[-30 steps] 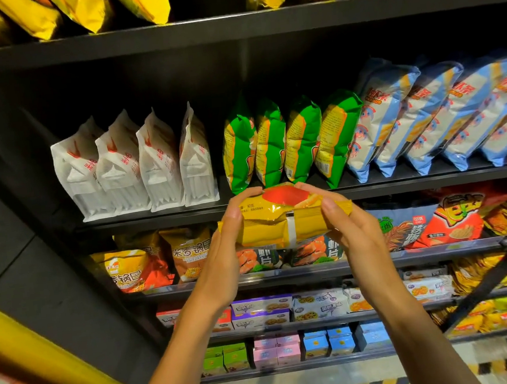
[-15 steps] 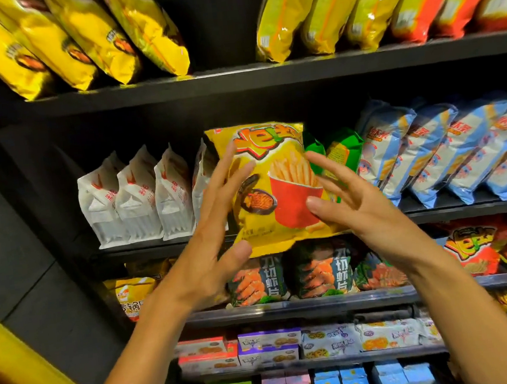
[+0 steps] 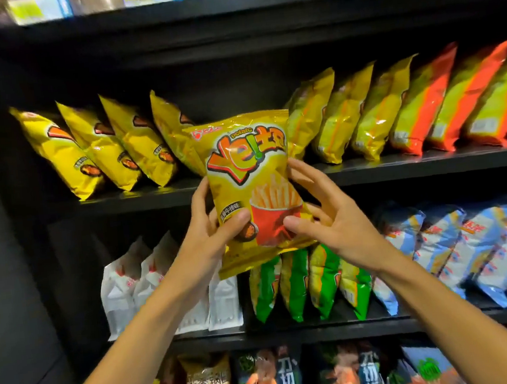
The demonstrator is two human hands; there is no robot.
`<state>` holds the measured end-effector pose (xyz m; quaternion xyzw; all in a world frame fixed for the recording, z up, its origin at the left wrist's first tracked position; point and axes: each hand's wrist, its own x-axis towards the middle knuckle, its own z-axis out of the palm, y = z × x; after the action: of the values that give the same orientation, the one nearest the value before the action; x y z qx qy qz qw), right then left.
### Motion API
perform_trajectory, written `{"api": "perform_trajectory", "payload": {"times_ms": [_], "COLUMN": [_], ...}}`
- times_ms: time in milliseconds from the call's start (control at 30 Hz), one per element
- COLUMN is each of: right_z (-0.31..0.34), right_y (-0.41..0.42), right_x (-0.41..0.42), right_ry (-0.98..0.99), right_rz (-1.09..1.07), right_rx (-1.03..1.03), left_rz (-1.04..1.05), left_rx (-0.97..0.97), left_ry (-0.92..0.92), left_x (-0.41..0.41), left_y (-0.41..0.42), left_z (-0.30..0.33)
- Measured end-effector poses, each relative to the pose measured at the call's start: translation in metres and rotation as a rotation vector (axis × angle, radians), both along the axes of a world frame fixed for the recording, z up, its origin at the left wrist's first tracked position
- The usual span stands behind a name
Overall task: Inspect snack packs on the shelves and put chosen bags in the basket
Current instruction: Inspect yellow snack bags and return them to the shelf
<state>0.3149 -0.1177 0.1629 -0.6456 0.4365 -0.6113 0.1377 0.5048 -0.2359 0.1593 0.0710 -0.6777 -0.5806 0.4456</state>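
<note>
Two hands hold one yellow fries bag (image 3: 255, 188) upright, front toward the camera; the left hand (image 3: 211, 236) grips its left edge with the thumb curled over the front, the right hand (image 3: 325, 215) grips its right edge likewise; behind the bag, a black shelf (image 3: 398, 167) carries yellow bags (image 3: 99, 151) to its left and yellow-and-orange bags (image 3: 423, 107) to its right; below the bag stand green bags (image 3: 310, 282), white bags (image 3: 131, 284) and blue bags (image 3: 468, 248).

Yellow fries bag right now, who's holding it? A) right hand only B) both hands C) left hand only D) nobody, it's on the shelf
B: the left hand and right hand each grip a side of the yellow fries bag, held upright in front of the shelf.
</note>
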Motion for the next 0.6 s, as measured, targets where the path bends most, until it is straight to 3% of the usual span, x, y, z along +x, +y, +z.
{"api": "perform_trajectory", "payload": {"times_ms": [133,300,500,600], "right_z": [0.032,0.063,0.068,0.066], "right_y": [-0.021,-0.065,-0.103,-0.108], "right_x": [-0.023,-0.062,-0.089,-0.088], "right_ry": [0.006,0.139,0.281,0.371], "right_rz": [-0.018,-0.551,-0.858,-0.957], "right_rx": [-0.061,-0.286,-0.183,-0.149], "left_rz": [0.143,0.398,0.709,0.793], "left_rx": [-0.044,-0.222,-0.524,-0.558], "left_ry": [0.102,0.077,-0.052,-0.105], "left_x": [-0.008,-0.031,-0.094,-0.125], "left_y": [-0.018,-0.048,-0.074,-0.089], "left_z": [0.039,0.081,0.101,0.106]}}
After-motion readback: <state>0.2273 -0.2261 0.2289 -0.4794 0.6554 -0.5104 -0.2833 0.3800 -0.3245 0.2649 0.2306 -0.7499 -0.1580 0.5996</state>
